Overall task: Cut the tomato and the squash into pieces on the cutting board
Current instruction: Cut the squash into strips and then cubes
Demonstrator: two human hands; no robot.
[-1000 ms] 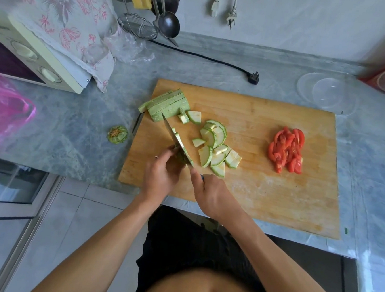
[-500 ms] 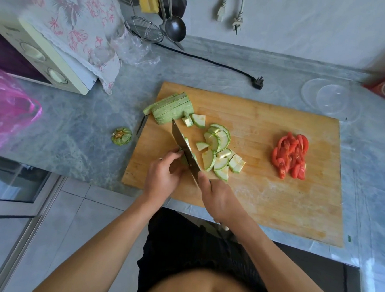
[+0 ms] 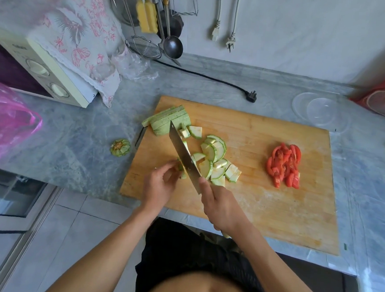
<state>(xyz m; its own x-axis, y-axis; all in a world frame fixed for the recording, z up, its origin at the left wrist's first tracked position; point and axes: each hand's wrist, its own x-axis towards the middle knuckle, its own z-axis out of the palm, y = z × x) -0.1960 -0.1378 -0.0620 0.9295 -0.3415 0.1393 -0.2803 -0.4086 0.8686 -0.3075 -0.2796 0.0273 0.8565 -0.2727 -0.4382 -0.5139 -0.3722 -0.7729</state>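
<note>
A wooden cutting board [image 3: 263, 204] lies on the grey counter. On its right side sits a pile of red tomato slices [image 3: 284, 164]. Several cut squash pieces [image 3: 215, 161] lie near the board's middle left, and a stack of long squash slabs [image 3: 168, 119] rests at the far left corner. My right hand [image 3: 219, 205] grips the handle of a cleaver [image 3: 182, 154], whose blade stands over the squash. My left hand [image 3: 158, 184] pinches a small squash piece [image 3: 181, 168] right beside the blade; most of that piece is hidden.
A cut-off squash stem end [image 3: 120, 147] lies on the counter left of the board. A microwave [image 3: 31, 71] under a flowered cloth and a pink plastic bag [image 3: 2, 119] stand at left. Clear lids [image 3: 321, 111] and a black plug [image 3: 250, 96] lie behind the board.
The cleaver blade has lifted and tilted up off the board. My left hand stays at the small squash piece. The camera view has shifted slightly.
</note>
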